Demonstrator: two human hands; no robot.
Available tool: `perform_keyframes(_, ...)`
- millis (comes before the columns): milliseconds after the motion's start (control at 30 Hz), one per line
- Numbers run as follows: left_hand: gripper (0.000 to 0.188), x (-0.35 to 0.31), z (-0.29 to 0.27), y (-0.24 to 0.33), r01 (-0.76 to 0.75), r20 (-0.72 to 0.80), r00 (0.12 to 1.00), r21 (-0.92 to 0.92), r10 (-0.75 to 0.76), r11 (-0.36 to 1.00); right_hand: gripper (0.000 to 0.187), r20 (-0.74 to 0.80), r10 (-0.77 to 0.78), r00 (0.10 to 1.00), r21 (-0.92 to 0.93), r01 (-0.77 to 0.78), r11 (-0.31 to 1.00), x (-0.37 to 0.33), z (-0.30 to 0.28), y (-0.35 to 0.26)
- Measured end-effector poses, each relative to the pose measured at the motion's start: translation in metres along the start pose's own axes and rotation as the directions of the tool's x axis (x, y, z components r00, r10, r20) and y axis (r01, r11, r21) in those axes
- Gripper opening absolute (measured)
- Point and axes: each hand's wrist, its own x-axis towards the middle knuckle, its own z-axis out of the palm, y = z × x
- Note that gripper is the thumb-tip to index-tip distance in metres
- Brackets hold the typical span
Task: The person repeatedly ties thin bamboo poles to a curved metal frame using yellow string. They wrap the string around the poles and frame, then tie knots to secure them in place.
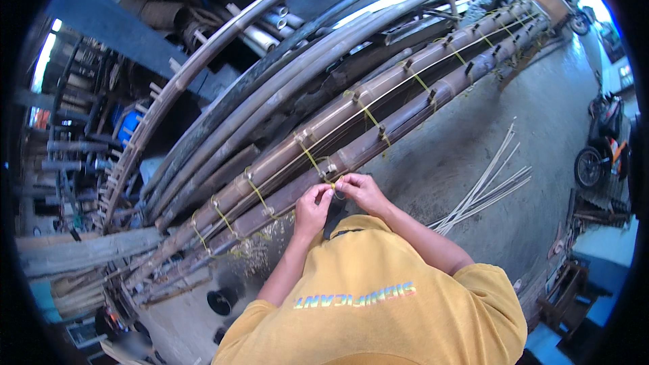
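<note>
My left hand and my right hand meet just in front of my body, fingertips pinched close together. Between them runs a thin yellow cord, with a small loop hanging by the right fingers. The cord is at the near one of two long bamboo poles. Parallel to it lies the far bamboo pole. Yellow ties span the gap between the poles at intervals, and short dark pegs stick up along both. Thin strips run lengthwise between the poles. The knot itself is too small to make out.
Long curved poles lie behind the bamboo, beside a bowed pole with rungs. Pale thin sticks lie crossed on the concrete floor to the right. A motorcycle stands at far right; a black bucket sits lower left.
</note>
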Motion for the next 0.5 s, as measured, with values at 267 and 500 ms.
perform_keyframes(267,0.021,0.014,0.001,-0.034,0.263,0.204,0.959,-0.397,-0.195,0.879,0.019,0.101,-0.148,0.984,-0.260,0.170,0.950,0.010,-0.011,0.002)
perform_keyframes(500,0.017,0.019,-0.006,-0.048,0.243,0.267,0.952,-0.350,-0.152,0.905,0.024,0.126,-0.113,0.986,-0.429,0.157,0.890,0.012,0.001,0.008)
